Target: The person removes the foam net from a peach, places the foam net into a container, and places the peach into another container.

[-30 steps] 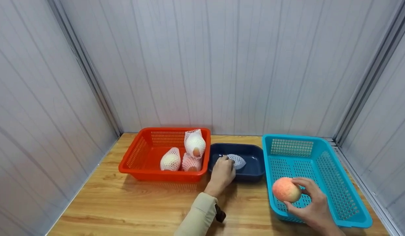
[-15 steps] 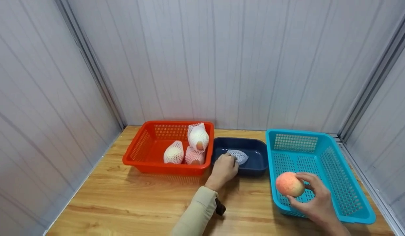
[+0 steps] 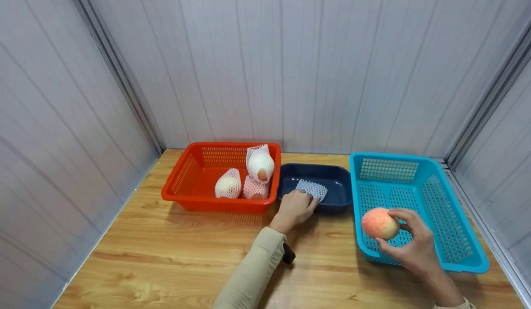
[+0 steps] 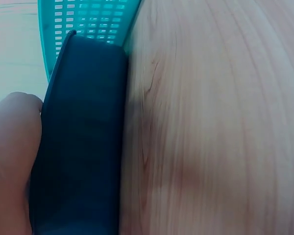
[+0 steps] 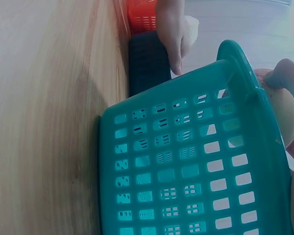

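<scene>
One right hand (image 3: 413, 242), lower right of the frame: thumb and fingers are pinching a peach (image 3: 379, 223) from its right side only; a loosening pinch could be letting the round fruit slip.
Teal basket (image 3: 445, 223), right of the frame: is appearing beneath the peach in the head view; a low sideways pass could be striking its left rim and bruising the fruit.
Left hand (image 3: 296, 208), centre: fingers are curling at the near edge of a foam net (image 3: 314, 187), thumb lying against it, fingertips hiding; too hard a tug could be tearing the net.
Navy tray (image 3: 339, 189), right of centre: is appearing beneath the net; wrist pressure on its near rim could be tilting it.
Red basket (image 3: 192, 171), left of centre: is bearing three net-wrapped fruits (image 3: 229, 184); a jolt could be rolling the uppermost down.
Pale wall (image 3: 317, 64), top: is showing no writing; no brand is reading anywhere, an orange-brown patch (image 3: 262, 174) on the uppermost wrapped fruit being too small to identify.
</scene>
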`<state>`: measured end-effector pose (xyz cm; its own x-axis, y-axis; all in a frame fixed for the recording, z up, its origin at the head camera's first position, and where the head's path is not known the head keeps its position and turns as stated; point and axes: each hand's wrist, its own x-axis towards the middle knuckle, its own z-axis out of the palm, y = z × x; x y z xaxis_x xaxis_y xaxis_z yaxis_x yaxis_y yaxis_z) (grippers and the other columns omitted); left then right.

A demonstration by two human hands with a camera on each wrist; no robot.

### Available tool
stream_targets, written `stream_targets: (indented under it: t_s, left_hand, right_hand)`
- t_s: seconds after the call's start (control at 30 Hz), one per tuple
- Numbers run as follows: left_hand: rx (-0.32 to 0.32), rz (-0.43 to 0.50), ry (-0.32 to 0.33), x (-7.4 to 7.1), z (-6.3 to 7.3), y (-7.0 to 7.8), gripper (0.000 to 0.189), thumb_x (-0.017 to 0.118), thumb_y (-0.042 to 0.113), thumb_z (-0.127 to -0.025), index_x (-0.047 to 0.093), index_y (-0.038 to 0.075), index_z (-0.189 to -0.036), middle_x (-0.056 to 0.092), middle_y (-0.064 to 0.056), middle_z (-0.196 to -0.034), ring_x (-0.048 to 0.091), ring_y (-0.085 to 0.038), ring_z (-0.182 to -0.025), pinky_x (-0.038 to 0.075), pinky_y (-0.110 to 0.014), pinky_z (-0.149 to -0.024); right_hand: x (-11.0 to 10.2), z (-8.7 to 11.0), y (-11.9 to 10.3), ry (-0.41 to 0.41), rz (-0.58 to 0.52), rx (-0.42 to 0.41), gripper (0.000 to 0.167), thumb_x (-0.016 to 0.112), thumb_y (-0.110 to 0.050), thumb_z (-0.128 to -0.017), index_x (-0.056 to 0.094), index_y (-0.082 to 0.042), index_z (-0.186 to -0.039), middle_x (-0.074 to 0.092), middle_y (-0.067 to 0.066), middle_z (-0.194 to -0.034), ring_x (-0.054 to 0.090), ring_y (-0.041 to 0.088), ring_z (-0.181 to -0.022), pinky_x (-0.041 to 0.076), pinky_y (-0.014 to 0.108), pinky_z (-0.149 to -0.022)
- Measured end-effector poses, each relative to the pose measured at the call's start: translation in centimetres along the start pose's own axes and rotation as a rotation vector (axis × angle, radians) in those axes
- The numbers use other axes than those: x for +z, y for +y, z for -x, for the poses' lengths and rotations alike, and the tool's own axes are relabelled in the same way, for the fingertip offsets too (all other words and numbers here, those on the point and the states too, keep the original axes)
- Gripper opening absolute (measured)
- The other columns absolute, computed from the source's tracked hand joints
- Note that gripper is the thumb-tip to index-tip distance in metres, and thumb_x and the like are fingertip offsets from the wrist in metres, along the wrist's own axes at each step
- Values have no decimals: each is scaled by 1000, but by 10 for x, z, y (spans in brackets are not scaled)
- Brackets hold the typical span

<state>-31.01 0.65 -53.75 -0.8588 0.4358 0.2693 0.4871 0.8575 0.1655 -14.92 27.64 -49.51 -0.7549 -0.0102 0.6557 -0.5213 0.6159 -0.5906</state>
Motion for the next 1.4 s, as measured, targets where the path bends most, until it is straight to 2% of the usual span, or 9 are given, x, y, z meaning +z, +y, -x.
stream_targets:
  t_s: [0.3, 0.47, 0.67, 0.77, 0.93, 1.17, 1.3, 1.4]
  left_hand:
    - [20, -44, -18, 4, 1, 0, 62, 35, 54, -100, 67, 14, -66, 66, -7, -73, 63, -27, -72, 49, -42, -60]
    - [-5, -56, -42, 0, -3, 2, 67, 33, 56, -100, 70, 10, -68, 68, -10, -78, 63, -28, -73, 50, -43, -61]
    - [-15, -75, -60, -2, -5, 4, 74, 26, 59, -100, 73, 10, -72, 68, -12, -84, 63, -29, -75, 49, -43, -60]
    - [-20, -69, -75, -2, -4, 5, 72, 27, 59, -100, 73, 10, -73, 68, -12, -86, 63, -29, -76, 50, -43, -62]
    - [-36, -67, -90, -2, -3, 5, 70, 29, 58, -100, 73, 10, -74, 69, -13, -88, 63, -30, -78, 50, -44, -63]
    - [-38, -45, -123, -4, -3, 5, 71, 27, 60, -100, 73, 10, -79, 69, -13, -91, 63, -30, -81, 50, -44, -67]
    - [-40, -54, -100, -1, -3, 4, 70, 29, 59, -100, 73, 10, -78, 69, -12, -88, 63, -30, -80, 50, -44, -65]
    - [-29, -60, -63, 2, -4, 4, 66, 30, 59, -100, 73, 12, -84, 68, -11, -89, 62, -30, -82, 50, -44, -69]
  right_hand:
    - [2, 2, 1, -11, 6, 9, 70, 91, -2, -58, 61, -10, -121, 56, 4, -121, 50, 6, -110, 48, 12, -78]
    - [1, 0, 1, -14, 13, 17, 70, 92, -4, -57, 62, -11, -120, 57, 3, -120, 50, 6, -109, 47, 11, -77]
    - [0, -1, 1, 1, -12, -14, 70, 91, 0, -54, 64, -9, -118, 59, 6, -117, 52, 10, -105, 47, 10, -75]
    - [1, -2, 1, -3, 14, 14, 69, 91, -1, -55, 64, -10, -117, 59, 4, -115, 52, 11, -102, 47, 10, -72]
    - [3, -2, 3, -52, 57, 116, 62, 91, -4, -59, 63, -10, -114, 58, 0, -112, 51, 11, -97, 49, 15, -68]
    - [3, -4, 5, -135, 125, 155, 58, 89, -4, -59, 64, -9, -111, 59, 3, -107, 52, 15, -91, 51, 27, -63]
    - [3, -5, 6, -191, 130, 179, 57, 89, -5, -60, 63, -8, -111, 60, 7, -107, 54, 19, -90, 52, 29, -63]
    - [1, -7, 5, -223, 132, 202, 56, 89, -8, -61, 63, -8, -111, 60, 8, -107, 55, 22, -91, 51, 30, -62]
